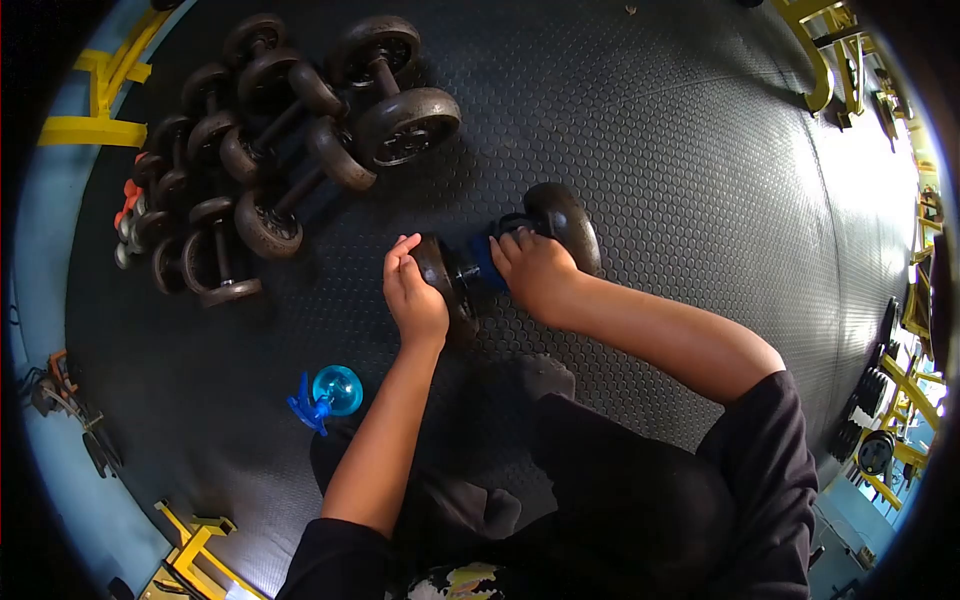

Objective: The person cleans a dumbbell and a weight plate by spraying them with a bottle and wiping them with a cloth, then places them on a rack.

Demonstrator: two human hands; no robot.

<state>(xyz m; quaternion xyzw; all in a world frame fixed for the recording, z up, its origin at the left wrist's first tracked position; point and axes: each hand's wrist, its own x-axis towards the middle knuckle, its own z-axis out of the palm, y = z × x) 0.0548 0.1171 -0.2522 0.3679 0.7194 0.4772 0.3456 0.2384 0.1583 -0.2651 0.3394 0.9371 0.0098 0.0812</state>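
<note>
In front of my knees, a large dark dumbbell [570,222] lies on the rubber floor. My left hand [413,295] is wrapped against the outer side of its left weight, steadying it. My right hand [537,270] closes over the handle on a blue cloth [485,262], close to the right weight. Something dark shows just beyond those fingers, too covered to name. A translucent blue spray bottle [338,390] with a blue trigger head is on the floor left of my left forearm.
Several dark dumbbells [405,125] of various sizes are grouped at the upper left, with smaller red and grey ones at the far left. Yellow metal frames [95,130] stand along the walls. Weight plates [877,452] hang at the right.
</note>
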